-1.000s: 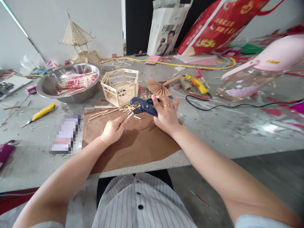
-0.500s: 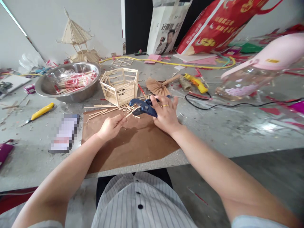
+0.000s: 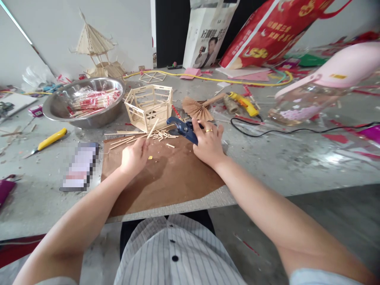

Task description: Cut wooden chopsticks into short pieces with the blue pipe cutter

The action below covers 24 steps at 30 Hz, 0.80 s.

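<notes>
My left hand (image 3: 135,155) pinches a thin wooden stick (image 3: 152,128) that points up and away, over the brown sheet (image 3: 175,178). In my right hand (image 3: 209,142) is a blue cutter (image 3: 186,130), its head apart from the stick. Short cut stick pieces (image 3: 163,135) lie between the hands at the sheet's far edge, with longer sticks (image 3: 122,141) to their left. Just behind them stands a hexagonal stick frame (image 3: 150,109).
A steel bowl (image 3: 84,103) of wrapped sticks, a yellow knife (image 3: 52,139) and a phone (image 3: 79,166) are at left. A paper fan (image 3: 197,109), yellow glue gun (image 3: 245,103), black cord and pink-topped bottle (image 3: 314,95) lie right. A stick pavilion (image 3: 95,45) stands behind.
The stick in my left hand has come away from the cutter and now tilts upward. The cutter has turned and shifted slightly right. A small yellowish piece now shows beside my left hand.
</notes>
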{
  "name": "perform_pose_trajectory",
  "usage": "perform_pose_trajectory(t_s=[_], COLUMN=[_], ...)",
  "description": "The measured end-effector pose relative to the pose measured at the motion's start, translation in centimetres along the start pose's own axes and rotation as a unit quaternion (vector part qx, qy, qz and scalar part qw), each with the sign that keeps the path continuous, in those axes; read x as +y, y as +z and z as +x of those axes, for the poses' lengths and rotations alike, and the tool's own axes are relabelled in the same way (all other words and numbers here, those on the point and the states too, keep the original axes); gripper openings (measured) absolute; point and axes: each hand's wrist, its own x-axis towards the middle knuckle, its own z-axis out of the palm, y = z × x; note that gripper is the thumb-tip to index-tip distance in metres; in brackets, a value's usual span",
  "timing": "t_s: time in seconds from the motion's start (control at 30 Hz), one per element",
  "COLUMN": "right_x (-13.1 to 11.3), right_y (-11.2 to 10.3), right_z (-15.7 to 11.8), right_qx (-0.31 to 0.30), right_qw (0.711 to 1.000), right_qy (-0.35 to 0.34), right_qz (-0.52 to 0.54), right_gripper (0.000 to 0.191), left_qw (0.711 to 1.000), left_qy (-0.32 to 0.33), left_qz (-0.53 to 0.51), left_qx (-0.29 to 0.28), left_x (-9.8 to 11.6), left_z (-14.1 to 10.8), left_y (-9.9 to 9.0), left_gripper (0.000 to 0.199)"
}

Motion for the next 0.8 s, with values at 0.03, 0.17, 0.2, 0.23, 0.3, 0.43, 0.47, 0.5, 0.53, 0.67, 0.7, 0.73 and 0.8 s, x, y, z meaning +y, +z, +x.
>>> perform_pose_trajectory(t_s=[0.03,0.17,0.2,0.23,0.3,0.43,0.47,0.5,0.53,0.67,0.7,0.73,0.8], right_x=[0.05,0.03,0.02,0.03,0.06,0.20,0.24,0.26,0.29,0.28,0.25,0.20,0.08], right_y=[0.02,0.05,0.08,0.11,0.18,0.19,0.16,0.12,0.09,-0.02,-0.03,-0.04,-0.07], right_z=[-0.02,-0.07,-0.07,-0.07,-0.06,-0.02,0.00,0.01,0.02,0.03,0.02,0.01,-0.01], right_qx=[-0.001,-0.004,-0.006,-0.009,-0.016,-0.023,-0.023,-0.022,-0.020,-0.019,-0.019,-0.020,-0.022], right_qw=[1.000,1.000,1.000,1.000,0.999,0.999,0.999,0.999,0.998,0.997,0.996,0.996,0.995], right_qy=[-0.002,-0.013,-0.015,-0.016,-0.017,-0.015,-0.016,-0.018,-0.020,-0.024,-0.025,-0.027,-0.036], right_qz=[-0.002,0.008,0.013,0.017,0.024,0.038,0.042,0.046,0.050,0.072,0.078,0.083,0.091], right_gripper=[0.070,0.072,0.073,0.073,0.074,0.072,0.072,0.072,0.073,0.077,0.078,0.079,0.080], left_qw=[1.000,0.998,0.997,0.997,0.997,0.997,0.997,0.997,0.997,0.997,0.997,0.996,0.993], left_qy=[0.009,0.039,0.041,0.041,0.036,0.043,0.048,0.054,0.057,0.071,0.076,0.083,0.092], left_qz=[-0.003,-0.034,-0.041,-0.045,-0.045,-0.034,-0.033,-0.031,-0.028,0.005,0.018,0.031,0.051], left_qx=[-0.010,-0.045,-0.047,-0.047,-0.045,-0.048,-0.050,-0.050,-0.048,-0.028,-0.029,-0.033,-0.047], left_x=[-0.08,-0.45,-0.55,-0.65,-0.83,-1.00,-1.01,-1.03,-1.04,-1.00,-0.94,-0.85,-0.63], left_z=[0.01,0.15,0.20,0.26,0.37,0.40,0.38,0.35,0.33,0.17,0.13,0.08,0.01], left_y=[0.03,0.34,0.40,0.44,0.45,0.41,0.41,0.43,0.45,0.64,0.71,0.79,0.94], left_gripper=[0.032,0.034,0.034,0.034,0.034,0.033,0.033,0.033,0.034,0.035,0.035,0.035,0.034])
